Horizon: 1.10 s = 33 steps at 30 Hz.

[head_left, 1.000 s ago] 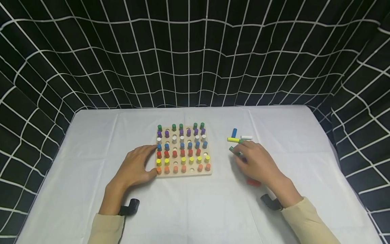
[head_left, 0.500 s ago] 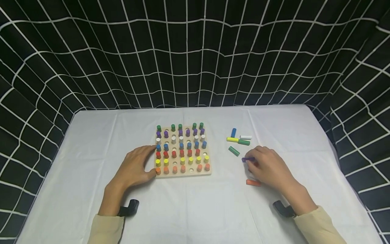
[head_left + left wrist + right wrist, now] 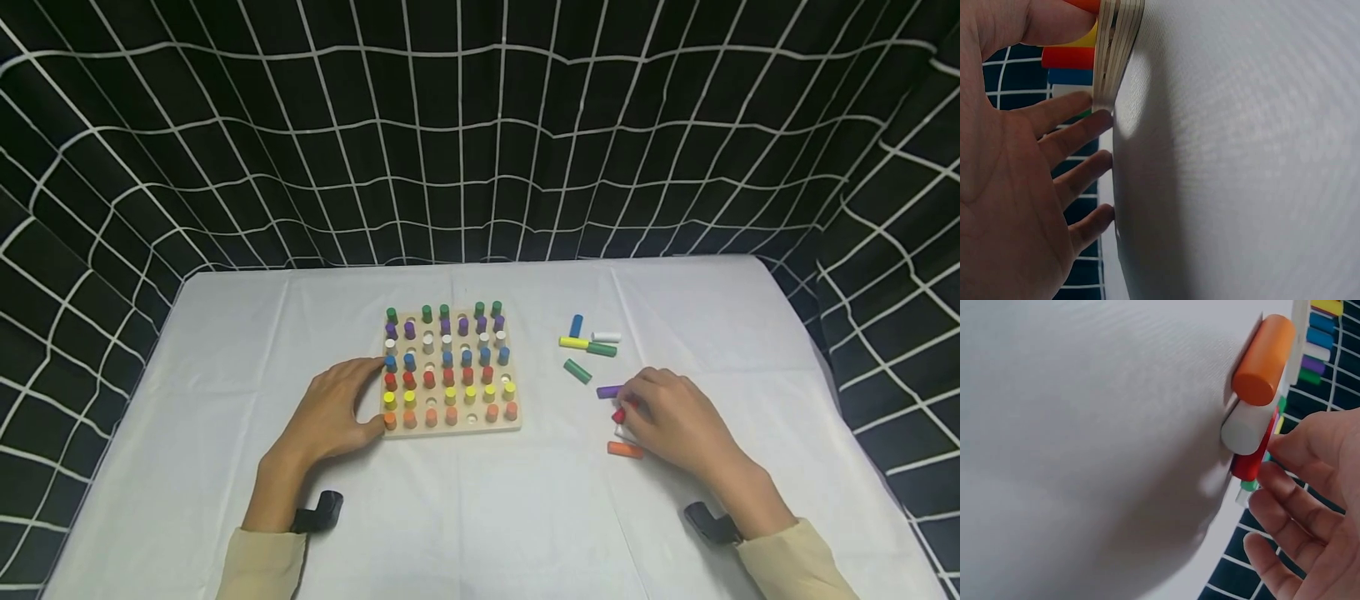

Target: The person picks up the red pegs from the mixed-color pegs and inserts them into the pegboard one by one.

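Observation:
A wooden pegboard (image 3: pixel 457 430) with rows of coloured pegs lies on the table, several holes showing between them. My left hand (image 3: pixel 335 410) rests at the board's left side, thumb by the front orange peg and index finger further back. Its fingers are extended in the left wrist view. To the right of the board, my right hand (image 3: pixel 675 417) pinches a red peg (image 3: pixel 1249 466) between thumb and fingertips, close over the table. A white peg (image 3: pixel 1245 428) lies beside it, partly hidden by the hand in the head view. An orange peg (image 3: pixel 625 450) lies nearest the front, and a purple peg (image 3: pixel 608 392) just behind the fingers.
Further back lie a blue peg (image 3: pixel 576 326), a yellow peg (image 3: pixel 573 342), a white peg (image 3: pixel 606 337) and two green ones, the nearer green peg (image 3: pixel 577 372) apart from the rest. A white cloth covers the table (image 3: pixel 517 517). A black curtain (image 3: pixel 480 167) with white grid lines encloses it.
My right hand has moved from the green pegs to the purple peg, then forward toward me, leaving the purple peg on the table and taking the red one. My left hand stays put.

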Each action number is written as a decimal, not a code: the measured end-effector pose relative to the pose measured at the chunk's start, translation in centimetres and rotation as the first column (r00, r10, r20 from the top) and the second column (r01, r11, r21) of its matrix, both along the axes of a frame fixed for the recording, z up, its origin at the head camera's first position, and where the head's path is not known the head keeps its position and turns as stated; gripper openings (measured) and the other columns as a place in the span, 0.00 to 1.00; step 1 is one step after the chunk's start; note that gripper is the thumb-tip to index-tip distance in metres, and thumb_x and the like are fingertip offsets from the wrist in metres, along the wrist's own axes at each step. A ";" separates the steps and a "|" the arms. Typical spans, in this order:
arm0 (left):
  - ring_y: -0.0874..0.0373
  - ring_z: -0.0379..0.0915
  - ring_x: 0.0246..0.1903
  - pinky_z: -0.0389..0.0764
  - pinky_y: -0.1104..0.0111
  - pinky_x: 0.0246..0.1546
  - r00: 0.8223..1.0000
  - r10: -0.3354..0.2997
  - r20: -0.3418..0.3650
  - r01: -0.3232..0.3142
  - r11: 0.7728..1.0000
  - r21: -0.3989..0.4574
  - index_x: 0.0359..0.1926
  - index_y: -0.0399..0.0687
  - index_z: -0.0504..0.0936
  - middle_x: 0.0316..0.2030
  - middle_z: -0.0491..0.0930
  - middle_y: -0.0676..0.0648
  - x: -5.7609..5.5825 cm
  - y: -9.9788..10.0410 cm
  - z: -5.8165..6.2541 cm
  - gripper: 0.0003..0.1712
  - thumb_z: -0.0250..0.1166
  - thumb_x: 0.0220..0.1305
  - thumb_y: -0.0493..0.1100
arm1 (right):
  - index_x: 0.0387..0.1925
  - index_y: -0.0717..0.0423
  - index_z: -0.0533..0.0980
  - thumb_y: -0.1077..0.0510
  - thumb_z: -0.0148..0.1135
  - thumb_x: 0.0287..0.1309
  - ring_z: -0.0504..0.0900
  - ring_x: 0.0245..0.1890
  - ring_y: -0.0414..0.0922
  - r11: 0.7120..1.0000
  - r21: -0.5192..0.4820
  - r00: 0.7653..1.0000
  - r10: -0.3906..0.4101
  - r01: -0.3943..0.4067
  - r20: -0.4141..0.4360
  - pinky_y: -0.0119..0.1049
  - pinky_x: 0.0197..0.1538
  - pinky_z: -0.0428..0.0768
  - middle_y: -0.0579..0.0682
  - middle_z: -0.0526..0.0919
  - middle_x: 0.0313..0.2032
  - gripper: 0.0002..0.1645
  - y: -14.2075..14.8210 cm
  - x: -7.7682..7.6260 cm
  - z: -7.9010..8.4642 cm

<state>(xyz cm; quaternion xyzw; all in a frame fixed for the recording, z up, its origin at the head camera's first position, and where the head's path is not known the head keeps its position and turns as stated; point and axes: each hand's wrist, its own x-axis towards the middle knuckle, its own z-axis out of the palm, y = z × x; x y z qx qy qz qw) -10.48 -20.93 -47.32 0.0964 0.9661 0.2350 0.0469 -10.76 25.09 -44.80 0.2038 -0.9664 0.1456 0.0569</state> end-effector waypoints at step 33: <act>0.39 0.63 0.78 0.62 0.39 0.81 1.000 0.002 0.015 -0.002 1.000 -0.002 0.77 0.49 0.70 0.76 0.72 0.42 0.0 -0.1 0.0 0.49 0.68 0.53 0.53 | 0.47 0.59 0.87 0.58 0.72 0.58 0.87 0.42 0.56 0.994 0.068 0.990 -0.091 0.084 0.104 0.60 0.50 0.86 0.57 0.89 0.42 0.15 1.2 0.3 -0.6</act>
